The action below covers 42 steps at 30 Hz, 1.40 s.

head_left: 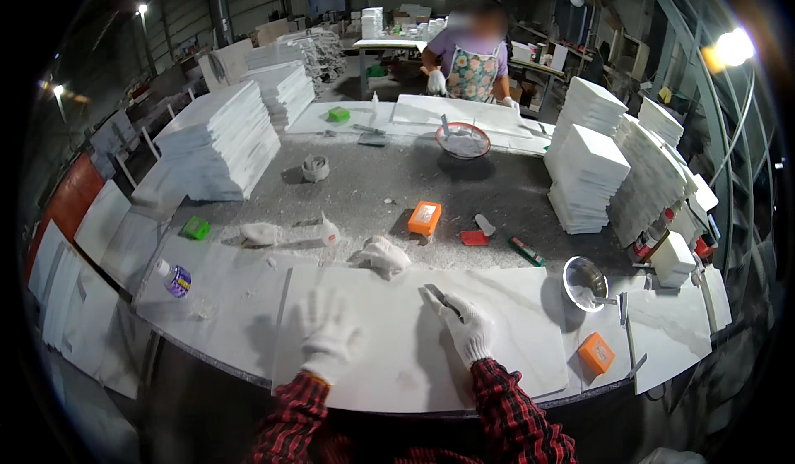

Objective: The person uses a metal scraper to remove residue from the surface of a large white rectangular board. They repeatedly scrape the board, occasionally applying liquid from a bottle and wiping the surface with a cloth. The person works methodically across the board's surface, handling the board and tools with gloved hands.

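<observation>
A pale marble-look slab [522, 323] lies flat in front of me on the worktable. My left hand [331, 336], in a white glove and blurred by motion, is over the slab's left part with its fingers spread and nothing in it. Gloved in white too, my right hand [470, 330] is closed around a scraper [434, 293], whose blade points away over the middle of the slab. A crumpled white cloth [384, 257] rests at the slab's far edge.
Right of the slab are a metal bowl [570, 275] of white paste and an orange block [596, 353]. Another orange block [425, 217] sits beyond. Stacks of white tiles [217, 145] flank the table. A bottle [175, 279] stands left. Across the table is a co-worker [472, 71].
</observation>
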Each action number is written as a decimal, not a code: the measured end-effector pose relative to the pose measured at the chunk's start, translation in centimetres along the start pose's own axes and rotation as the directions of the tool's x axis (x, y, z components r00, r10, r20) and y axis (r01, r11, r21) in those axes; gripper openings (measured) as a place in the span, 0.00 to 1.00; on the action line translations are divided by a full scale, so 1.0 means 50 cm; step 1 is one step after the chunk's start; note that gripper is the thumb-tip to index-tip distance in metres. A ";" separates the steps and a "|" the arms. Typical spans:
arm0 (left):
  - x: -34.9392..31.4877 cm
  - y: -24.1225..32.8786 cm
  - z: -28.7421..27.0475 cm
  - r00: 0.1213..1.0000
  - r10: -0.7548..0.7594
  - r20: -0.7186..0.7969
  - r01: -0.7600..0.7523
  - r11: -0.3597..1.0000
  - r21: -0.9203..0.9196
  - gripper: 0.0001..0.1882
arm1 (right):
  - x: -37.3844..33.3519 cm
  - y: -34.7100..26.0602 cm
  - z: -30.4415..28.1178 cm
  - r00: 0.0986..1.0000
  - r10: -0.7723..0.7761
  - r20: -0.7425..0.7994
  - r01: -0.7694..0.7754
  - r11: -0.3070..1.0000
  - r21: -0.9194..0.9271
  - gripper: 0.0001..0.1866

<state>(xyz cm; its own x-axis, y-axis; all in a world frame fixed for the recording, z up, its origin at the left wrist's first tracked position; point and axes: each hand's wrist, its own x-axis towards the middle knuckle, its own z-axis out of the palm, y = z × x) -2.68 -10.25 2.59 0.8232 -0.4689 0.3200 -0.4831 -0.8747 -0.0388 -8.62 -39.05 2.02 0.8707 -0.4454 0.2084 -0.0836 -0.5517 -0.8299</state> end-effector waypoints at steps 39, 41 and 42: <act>-0.038 -0.124 0.119 0.978 -0.144 -0.148 0.103 0.961 -0.256 0.41 | -0.051 0.198 -0.398 0.966 0.100 -0.239 -0.075 0.991 0.111 0.14; -0.048 -0.127 0.093 0.977 -0.141 -0.162 0.108 0.974 -0.197 0.41 | -0.056 0.187 -0.464 0.939 0.003 -0.344 -0.109 0.951 -0.290 0.15; -0.046 -0.123 0.082 0.974 -0.174 -0.141 0.144 0.968 -0.205 0.40 | -0.058 0.202 -0.490 0.944 -0.026 -0.330 -0.122 0.899 -0.421 0.15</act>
<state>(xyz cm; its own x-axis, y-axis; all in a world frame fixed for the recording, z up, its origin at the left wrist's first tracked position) -0.38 -4.32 -1.76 0.8443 -0.2870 0.4525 -0.4107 -0.8891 0.2023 -23.86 -60.64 5.71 0.6642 -0.6383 0.3891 -0.3851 -0.7382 -0.5539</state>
